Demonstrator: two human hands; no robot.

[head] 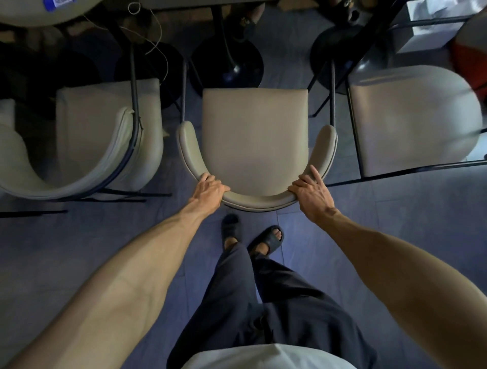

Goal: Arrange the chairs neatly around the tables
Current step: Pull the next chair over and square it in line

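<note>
A beige cushioned chair with a curved backrest and thin dark metal legs stands straight ahead of me, its seat facing the table. My left hand grips the left part of the curved backrest. My right hand grips the right part of the same backrest. The table edge runs along the top of the view, and its dark round pedestal base sits just beyond the chair's front.
A matching chair stands close on the left, and another on the right, with narrow gaps between them. A second round base is at top right, next to a white box. Loose cords hang at top left. Blue-grey floor lies behind me.
</note>
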